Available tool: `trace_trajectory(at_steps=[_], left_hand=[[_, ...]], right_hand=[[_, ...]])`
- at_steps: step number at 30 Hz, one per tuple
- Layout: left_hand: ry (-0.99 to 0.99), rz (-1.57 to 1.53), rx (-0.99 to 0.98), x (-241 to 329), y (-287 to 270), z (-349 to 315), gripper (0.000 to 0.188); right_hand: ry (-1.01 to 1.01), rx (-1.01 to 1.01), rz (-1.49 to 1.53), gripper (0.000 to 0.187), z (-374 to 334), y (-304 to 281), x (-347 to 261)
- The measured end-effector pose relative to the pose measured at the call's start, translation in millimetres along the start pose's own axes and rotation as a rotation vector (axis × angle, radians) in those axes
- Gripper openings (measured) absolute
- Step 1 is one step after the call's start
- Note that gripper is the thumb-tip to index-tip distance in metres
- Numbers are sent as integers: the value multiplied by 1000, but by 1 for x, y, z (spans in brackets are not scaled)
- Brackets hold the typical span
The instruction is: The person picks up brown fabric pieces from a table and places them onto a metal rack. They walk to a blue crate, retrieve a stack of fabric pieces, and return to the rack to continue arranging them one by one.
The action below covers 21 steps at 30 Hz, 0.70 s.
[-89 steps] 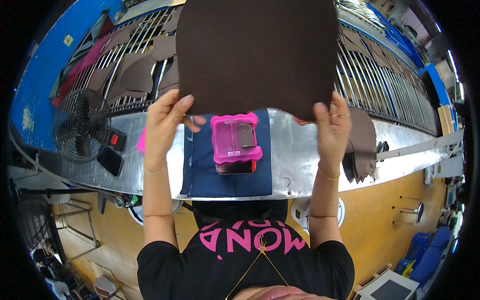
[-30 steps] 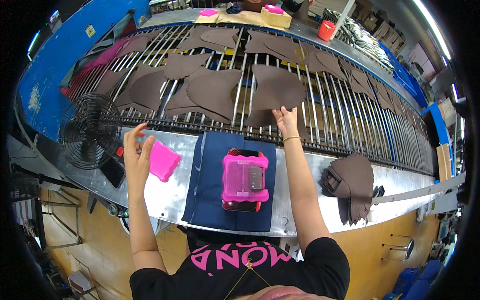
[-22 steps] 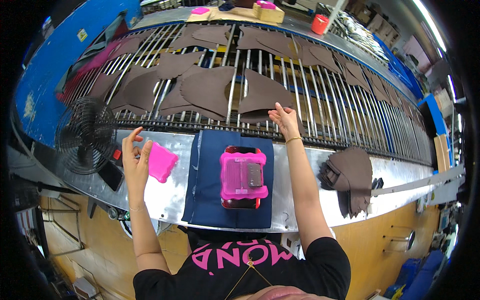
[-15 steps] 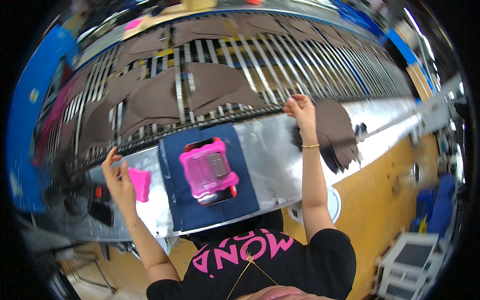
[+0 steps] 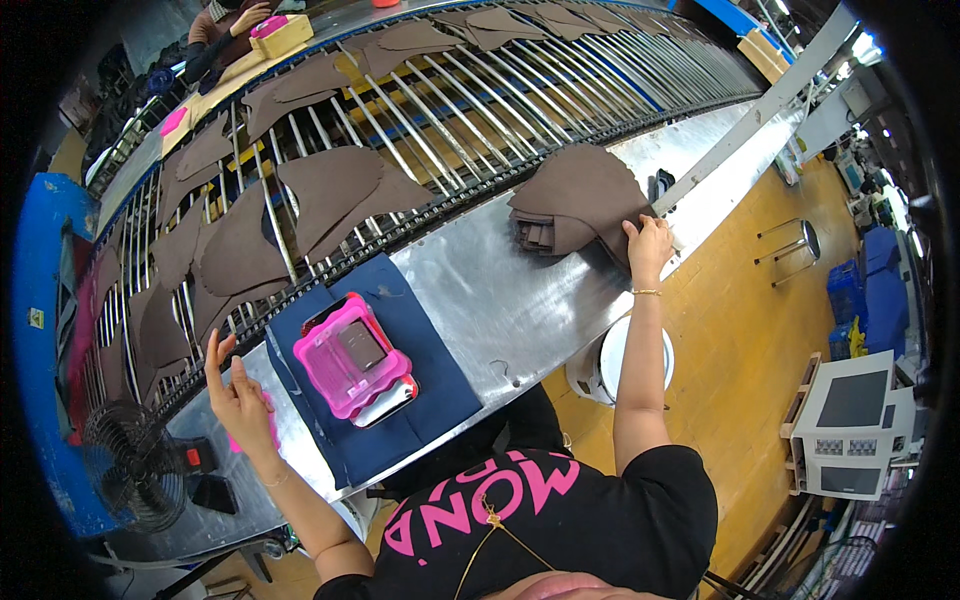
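Observation:
My left hand [image 5: 240, 400] is raised over the near left of the metal table, fingers spread and holding nothing, partly covering a pink piece [image 5: 268, 405]. At the right edge of a stack of dark brown cut pieces [image 5: 580, 190], my right hand [image 5: 648, 245] has its fingertips against the brown material, thumb and fingers apart. Between my hands, a pink wavy-edged plastic case [image 5: 345, 375] with a dark rectangle in it lies over red-edged items on a dark blue cloth [image 5: 435, 375].
Beyond the table runs a conveyor of metal rods [image 5: 440, 115] carrying several brown cut pieces [image 5: 335, 190]. A black fan [image 5: 135, 465] stands at the left, and a slanting grey bar [image 5: 755, 110] crosses the right. A co-worker's hand [image 5: 250, 17] shows at the far side.
My right hand has moved from the left side of the brown stack, by the conveyor edge, to its right edge. My left hand stays raised. The whole view has turned.

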State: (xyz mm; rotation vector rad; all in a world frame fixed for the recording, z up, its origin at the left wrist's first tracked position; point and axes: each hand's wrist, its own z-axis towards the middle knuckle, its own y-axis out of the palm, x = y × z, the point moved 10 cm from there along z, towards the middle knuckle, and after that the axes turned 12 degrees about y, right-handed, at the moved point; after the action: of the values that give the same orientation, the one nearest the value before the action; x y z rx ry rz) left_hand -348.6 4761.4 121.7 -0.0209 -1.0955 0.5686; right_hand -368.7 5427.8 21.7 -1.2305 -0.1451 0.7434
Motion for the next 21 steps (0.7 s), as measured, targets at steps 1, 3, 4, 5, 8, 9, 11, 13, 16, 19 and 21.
trace_trajectory(at_steps=[1,3,4,5,8,9,11,13,16,19,21], left_hand=[[13,14,5,3,-1,-1,40],[49,52,3,5,-3,-2,41],[73,77,-5,5,-5,-2,41],[96,102,-13,6,-7,-2,41],[88,129,-6,2,-16,-8,42],[98,148,-2,1,-19,-9,42],[72,139,-12,4,-21,-10,42],[73,166,-7,9,-23,-12,43],[108,169,-36,10,-17,-8,43],[247,251,-78,27,-5,0,43],[130,113,-80,31,10,4,45]], right_hand=[[30,-34,21,46,1,3,3],[88,-105,62,51,8,13,8],[118,-100,78,54,13,15,12],[149,-94,94,57,19,16,16],[218,-234,124,66,31,21,15],[237,-306,128,68,32,23,14],[166,-430,211,68,35,21,2],[17,-588,322,69,25,6,-24],[-493,-283,400,63,-22,-62,-86],[-505,-424,419,51,-68,-123,-150],[-610,-446,520,48,-93,-158,-181]])
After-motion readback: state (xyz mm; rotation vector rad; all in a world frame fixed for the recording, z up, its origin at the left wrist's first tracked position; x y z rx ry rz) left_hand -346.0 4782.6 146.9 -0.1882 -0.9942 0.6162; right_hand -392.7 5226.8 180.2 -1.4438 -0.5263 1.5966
